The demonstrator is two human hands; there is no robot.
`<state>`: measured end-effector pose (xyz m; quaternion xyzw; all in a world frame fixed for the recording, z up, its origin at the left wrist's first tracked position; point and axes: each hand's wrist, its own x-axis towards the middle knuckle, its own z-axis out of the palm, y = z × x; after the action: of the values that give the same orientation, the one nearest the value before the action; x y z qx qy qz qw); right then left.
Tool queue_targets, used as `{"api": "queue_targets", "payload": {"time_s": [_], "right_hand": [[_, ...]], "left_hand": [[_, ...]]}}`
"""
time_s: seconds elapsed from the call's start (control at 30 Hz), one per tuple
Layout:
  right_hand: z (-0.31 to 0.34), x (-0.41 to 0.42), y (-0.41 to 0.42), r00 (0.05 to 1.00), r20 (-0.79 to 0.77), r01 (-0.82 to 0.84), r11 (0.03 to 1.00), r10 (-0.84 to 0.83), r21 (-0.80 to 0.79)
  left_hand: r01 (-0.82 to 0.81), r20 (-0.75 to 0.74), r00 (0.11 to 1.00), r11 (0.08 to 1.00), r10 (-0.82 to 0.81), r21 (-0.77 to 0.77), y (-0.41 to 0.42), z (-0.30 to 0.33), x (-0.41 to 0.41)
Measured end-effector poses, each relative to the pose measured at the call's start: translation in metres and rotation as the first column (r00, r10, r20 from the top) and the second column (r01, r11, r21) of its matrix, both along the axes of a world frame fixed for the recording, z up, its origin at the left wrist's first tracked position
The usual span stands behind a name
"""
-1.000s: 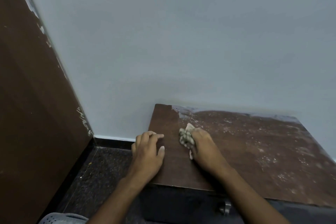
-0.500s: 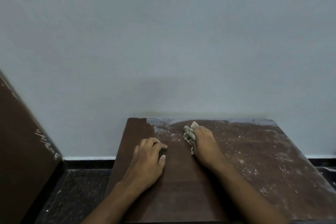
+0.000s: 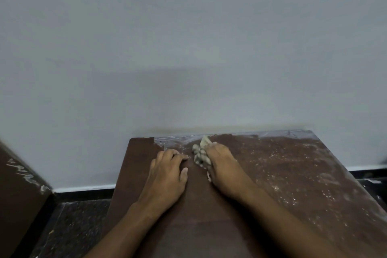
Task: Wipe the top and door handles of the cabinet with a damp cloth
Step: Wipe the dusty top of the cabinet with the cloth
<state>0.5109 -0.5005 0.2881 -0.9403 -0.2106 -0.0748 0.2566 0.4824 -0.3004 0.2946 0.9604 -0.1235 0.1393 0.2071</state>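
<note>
The brown cabinet top [image 3: 293, 174] lies below me, dusty with pale specks on its right part and darker on the left strip. My right hand [image 3: 224, 165] presses a crumpled pale cloth [image 3: 201, 154] onto the top near the back edge, left of centre. Just to the left of the cloth, my left hand [image 3: 167, 174] rests flat on the top with fingers slightly curled and nothing in it. The cabinet's doors and handles are out of view.
A pale grey wall [image 3: 188, 48] rises directly behind the cabinet. A brown wooden panel [image 3: 18, 195] with chipped paint stands at the left. Dark speckled floor [image 3: 73, 226] shows between the panel and the cabinet, with a black skirting along the wall.
The view has swung right and closer over the cabinet top. My right hand has pushed the cloth farther back toward the wall; my left hand has moved in from the cabinet's left edge.
</note>
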Motion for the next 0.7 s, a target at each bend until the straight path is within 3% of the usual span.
{"api": "queue_targets", "payload": {"time_s": [0.07,0.2,0.37,0.4,0.53,0.57,0.7], "right_hand": [[0.002,0.008,-0.012,1.000,0.020,-0.002,1.000,0.002,0.011],[0.014,0.051,-0.015,0.973,-0.025,0.228,0.973,-0.230,-0.041],[0.004,-0.007,0.006,0.995,-0.012,-0.101,0.995,0.102,0.015],[0.006,-0.005,0.000,0.994,0.002,-0.107,0.994,0.107,0.015],[0.016,0.040,-0.008,0.983,-0.035,0.181,0.982,-0.182,-0.047],[0.019,0.040,0.003,0.981,-0.049,0.184,0.981,-0.188,-0.067],[0.011,-0.009,0.042,0.992,-0.049,-0.114,0.993,0.113,-0.027]], "left_hand": [[0.008,0.007,1.000,1.000,-0.008,-0.007,0.000,0.000,0.004],[-0.004,0.011,1.000,1.000,0.004,-0.010,0.002,0.003,0.007],[-0.031,0.014,0.999,0.999,0.031,-0.012,0.010,0.008,0.011],[-0.033,0.015,0.999,0.999,0.033,-0.013,0.013,0.008,0.012],[-0.072,0.004,0.997,0.996,0.072,-0.046,0.024,0.008,0.011],[-0.085,-0.003,0.996,0.995,0.085,-0.054,0.026,0.008,0.010],[-0.111,-0.035,0.994,0.988,0.108,-0.110,0.031,0.009,0.010]]}}
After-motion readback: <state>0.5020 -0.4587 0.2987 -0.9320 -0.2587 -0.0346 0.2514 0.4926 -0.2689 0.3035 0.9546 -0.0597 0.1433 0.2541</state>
